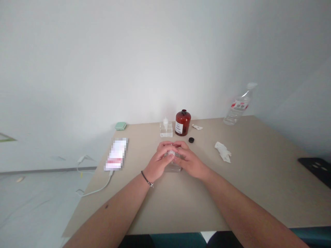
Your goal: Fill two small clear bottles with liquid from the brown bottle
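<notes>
My left hand (158, 161) and my right hand (191, 161) meet over a clear square glass container (172, 168) near the middle of the table. Fingers of both curl around its top, where a whitish part shows between the thumbs; most of the container is hidden. Behind it stands a similar clear square container (166, 132) with a white pointed top. To that one's right is a reddish-brown bottle (184, 121) with a white label and an uncapped neck. A small black cap (191, 140) lies just in front of the bottle.
Crumpled white tissue (222, 152) lies to the right, with a smaller scrap (197, 127) by the bottle. A clear water bottle (236, 108) stands at the back right. On the left are a phone (117, 154) on a white cable and a green case (120, 126). A black object (317, 168) sits far right.
</notes>
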{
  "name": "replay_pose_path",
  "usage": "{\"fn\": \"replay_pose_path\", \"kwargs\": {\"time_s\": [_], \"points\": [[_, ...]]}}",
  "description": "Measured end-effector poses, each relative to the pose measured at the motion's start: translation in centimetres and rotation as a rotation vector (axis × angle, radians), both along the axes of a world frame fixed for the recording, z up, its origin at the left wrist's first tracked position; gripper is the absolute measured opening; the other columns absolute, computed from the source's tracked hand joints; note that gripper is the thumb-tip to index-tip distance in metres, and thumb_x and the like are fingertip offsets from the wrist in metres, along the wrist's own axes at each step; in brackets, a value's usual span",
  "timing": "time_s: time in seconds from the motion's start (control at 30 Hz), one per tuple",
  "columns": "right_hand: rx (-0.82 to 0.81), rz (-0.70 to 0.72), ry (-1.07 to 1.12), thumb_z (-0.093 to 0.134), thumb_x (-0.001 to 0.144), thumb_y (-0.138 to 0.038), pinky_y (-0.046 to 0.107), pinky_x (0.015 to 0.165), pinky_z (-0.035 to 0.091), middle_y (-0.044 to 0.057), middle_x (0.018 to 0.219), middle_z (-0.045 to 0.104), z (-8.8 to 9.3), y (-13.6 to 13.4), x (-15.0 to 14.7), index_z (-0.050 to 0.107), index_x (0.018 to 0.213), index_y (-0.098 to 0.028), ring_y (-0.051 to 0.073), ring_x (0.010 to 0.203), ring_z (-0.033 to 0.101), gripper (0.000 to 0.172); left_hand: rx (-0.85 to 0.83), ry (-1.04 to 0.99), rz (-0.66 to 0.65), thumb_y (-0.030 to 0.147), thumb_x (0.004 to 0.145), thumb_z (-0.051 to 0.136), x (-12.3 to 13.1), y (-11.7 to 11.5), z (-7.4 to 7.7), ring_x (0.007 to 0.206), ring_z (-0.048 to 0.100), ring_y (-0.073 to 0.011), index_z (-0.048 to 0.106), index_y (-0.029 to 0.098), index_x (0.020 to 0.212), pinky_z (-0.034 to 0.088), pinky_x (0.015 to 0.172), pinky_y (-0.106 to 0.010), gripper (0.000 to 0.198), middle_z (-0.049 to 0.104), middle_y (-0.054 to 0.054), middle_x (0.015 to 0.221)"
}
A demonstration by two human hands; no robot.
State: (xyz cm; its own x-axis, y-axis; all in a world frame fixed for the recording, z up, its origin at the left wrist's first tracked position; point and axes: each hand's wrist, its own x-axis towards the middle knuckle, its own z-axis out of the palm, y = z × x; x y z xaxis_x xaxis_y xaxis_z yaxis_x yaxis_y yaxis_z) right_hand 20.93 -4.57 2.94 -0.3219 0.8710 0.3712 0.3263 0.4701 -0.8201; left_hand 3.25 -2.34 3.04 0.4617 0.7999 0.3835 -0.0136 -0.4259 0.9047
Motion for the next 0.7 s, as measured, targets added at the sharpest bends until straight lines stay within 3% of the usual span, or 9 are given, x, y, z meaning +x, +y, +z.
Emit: {"fn": "replay_pose_path", "kwargs": {"time_s": [0.27, 0.43, 0.7], "points": [[-0.084, 0.184, 0.074, 0.050, 0.094, -0.057, 0.046, 0.113, 0.034, 0.006, 0.138, 0.047, 0.4, 0.5, 0.8, 0.063, 0.128, -0.033, 0.025, 0.133, 0.042, 0.045, 0.024, 0.003, -0.037, 0.048, 0.094, 0.052, 0.0, -0.1, -0.2, 0.130, 0.045, -0.0264, 0.068, 0.025, 0.105, 0.031, 0.117, -0.045, 0.030, 0.050, -0.007, 0.128], [-0.019, 0.036, -0.038, 0.052, 0.090, -0.063, 0.049, 0.105, 0.039, 0.008, 0.112, 0.055, 0.5, 0.3, 0.8, 0.074, 0.109, -0.030, 0.027, 0.116, 0.048, 0.044, -0.006, 0.023, 0.003, 0.052, 0.092, 0.053, 0.1, -0.4, -0.1, 0.134, 0.040, -0.0285, 0.069, 0.024, 0.101, 0.032, 0.115, -0.046, 0.033, 0.052, -0.008, 0.123], [0.113, -0.219, -0.206, 0.053, 0.093, -0.051, 0.050, 0.086, 0.040, 0.006, 0.085, 0.048, 0.3, -0.8, -0.2, 0.075, 0.092, -0.024, 0.025, 0.087, 0.047, 0.035, -0.040, 0.021, 0.039, 0.050, 0.092, 0.055, 0.3, -0.6, 0.0, 0.136, 0.039, -0.0300, 0.069, 0.025, 0.099, 0.028, 0.116, -0.050, 0.029, 0.054, -0.009, 0.118]]}}
